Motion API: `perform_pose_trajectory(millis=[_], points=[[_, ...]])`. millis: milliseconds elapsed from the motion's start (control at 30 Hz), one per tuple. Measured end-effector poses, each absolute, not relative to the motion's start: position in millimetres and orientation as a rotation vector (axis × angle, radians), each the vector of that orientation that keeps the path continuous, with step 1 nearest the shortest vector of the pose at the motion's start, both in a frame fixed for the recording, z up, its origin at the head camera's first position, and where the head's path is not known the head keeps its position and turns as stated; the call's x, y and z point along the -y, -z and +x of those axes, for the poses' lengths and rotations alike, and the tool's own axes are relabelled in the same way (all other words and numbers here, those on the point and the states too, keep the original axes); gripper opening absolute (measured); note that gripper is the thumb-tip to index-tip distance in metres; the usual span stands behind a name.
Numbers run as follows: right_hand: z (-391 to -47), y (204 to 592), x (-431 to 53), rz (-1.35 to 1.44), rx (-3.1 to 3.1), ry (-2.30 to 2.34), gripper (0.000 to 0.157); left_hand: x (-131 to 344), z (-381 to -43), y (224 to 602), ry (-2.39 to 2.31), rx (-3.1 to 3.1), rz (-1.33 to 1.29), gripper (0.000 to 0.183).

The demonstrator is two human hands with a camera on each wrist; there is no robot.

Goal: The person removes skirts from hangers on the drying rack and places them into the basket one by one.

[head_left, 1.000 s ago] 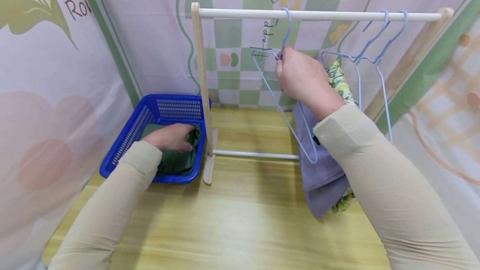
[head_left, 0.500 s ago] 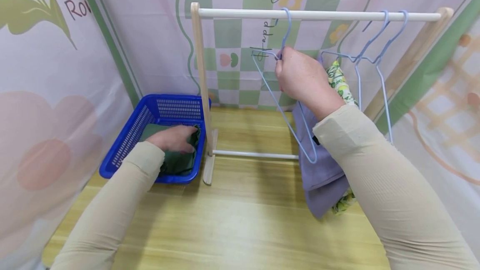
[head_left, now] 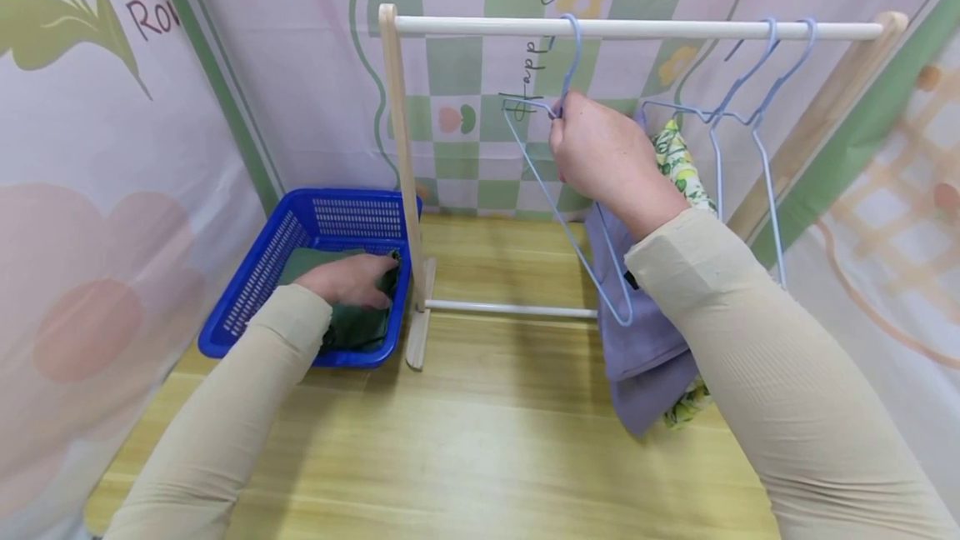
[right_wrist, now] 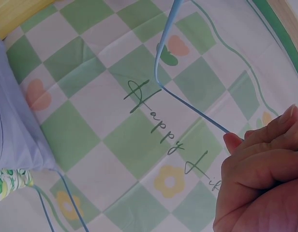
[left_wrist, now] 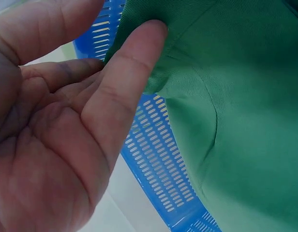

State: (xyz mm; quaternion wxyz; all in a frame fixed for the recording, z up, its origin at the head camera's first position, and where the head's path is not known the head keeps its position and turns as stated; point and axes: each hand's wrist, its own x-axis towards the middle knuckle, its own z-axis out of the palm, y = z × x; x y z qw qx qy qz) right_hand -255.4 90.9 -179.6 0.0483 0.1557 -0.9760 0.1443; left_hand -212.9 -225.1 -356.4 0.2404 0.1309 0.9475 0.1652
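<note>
In the head view my right hand [head_left: 603, 144] grips a light blue clothes hanger [head_left: 543, 182] at the base of its hook, which loops over the rack's top rail [head_left: 480, 27]. The right wrist view shows the curled fingers [right_wrist: 262, 159] around the hanger's neck. My left hand [head_left: 348, 280] reaches into the blue basket [head_left: 360, 219]. Its fingers lie loosely extended on a dark green garment [head_left: 356, 327]; one fingertip [left_wrist: 154, 31] touches the cloth in the left wrist view.
Two more blue hangers [head_left: 757, 140] hang at the rail's right end. A lavender garment [head_left: 645, 357] and a yellow-green patterned garment [head_left: 678, 158] hang below the rail, partly behind my right arm. The wooden rack post [head_left: 401, 148] stands beside the basket on the table [head_left: 480, 440].
My left hand has shifted slightly to the right over the green garment. The right hand and its hanger have stayed almost still.
</note>
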Motion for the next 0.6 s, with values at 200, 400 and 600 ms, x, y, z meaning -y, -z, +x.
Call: perform_pose_trajectory(millis=[200,400,600], points=[[-255.5,179.5,-90.5,0.478,2.973,-0.437,0.044,224.7,-212.5,356.9,-0.453,-2.579,0.356,0.075],[-255.5,179.0,-90.6,0.474,2.982,-0.44,0.044,223.8,-211.9,355.5,-0.448,-2.574,0.352,0.075],[-255.1,179.3,-90.7,0.471,2.978,-0.432,0.043,223.5,-211.3,355.3,-0.452,-2.575,0.335,0.075]])
